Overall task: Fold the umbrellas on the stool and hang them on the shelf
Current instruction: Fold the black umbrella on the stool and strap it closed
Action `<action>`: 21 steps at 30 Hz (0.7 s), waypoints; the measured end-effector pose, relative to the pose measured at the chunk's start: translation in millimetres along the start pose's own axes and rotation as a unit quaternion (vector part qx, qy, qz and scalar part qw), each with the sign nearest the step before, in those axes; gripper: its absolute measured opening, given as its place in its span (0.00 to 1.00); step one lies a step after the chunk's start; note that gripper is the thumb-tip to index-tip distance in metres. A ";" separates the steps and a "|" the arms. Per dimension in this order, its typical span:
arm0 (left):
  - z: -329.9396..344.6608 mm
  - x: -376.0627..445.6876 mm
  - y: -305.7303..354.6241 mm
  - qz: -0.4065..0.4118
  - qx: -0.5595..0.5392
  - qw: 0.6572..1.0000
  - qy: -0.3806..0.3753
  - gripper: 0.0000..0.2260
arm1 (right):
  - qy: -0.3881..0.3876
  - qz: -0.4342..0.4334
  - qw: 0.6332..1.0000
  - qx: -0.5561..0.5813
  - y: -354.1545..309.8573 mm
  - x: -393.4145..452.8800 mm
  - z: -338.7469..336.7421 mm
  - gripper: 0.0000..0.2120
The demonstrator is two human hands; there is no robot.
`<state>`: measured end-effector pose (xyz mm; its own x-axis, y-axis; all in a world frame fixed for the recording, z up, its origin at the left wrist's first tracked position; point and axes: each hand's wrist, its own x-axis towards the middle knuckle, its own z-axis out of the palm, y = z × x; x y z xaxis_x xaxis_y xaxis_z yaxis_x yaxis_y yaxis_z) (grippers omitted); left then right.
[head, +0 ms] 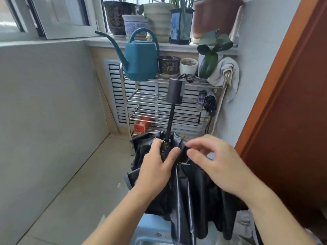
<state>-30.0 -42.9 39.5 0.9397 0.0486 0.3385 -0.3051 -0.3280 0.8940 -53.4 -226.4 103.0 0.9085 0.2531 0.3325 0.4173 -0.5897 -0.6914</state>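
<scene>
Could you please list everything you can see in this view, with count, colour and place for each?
black umbrella: one, black, over the stool, canopy loose, handle up
stool: one, light blue, under the umbrella
shelf: one, metal rack against the far wall
folded umbrellas: two it seems, dark, hanging at the shelf's right side
watering can: one, teal, on the shelf's top
small pots: two, one dark and one white, on the shelf's top
cloth: one, white, draped on the shelf's right corner
red box: one, on the bottom tier
windowsill pots: several, mixed colours
left hand: grips the umbrella's shaft at the canopy
right hand: fingers curled at the canopy folds
</scene>
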 end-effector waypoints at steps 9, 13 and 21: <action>2.0 -9.8 -12.8 0.023 -0.053 0.998 -0.016 0.05 | 0.127 0.113 0.972 0.162 17.2 -4.5 38.0 0.07; -1.6 -15.2 -7.4 0.027 -0.098 0.993 -0.061 0.15 | 0.113 0.123 0.947 0.276 -5.2 3.6 59.8 0.07; -24.9 -9.9 -0.1 0.037 -0.118 0.990 -0.064 0.06 | 0.259 0.056 0.964 -0.017 0.0 -12.2 34.2 0.07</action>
<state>-43.1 -19.9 43.4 0.9203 -0.0925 0.3801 -0.3882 -0.0963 0.9165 -63.8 -203.3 77.0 0.8118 -0.2260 0.5385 0.3079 -0.6179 -0.7235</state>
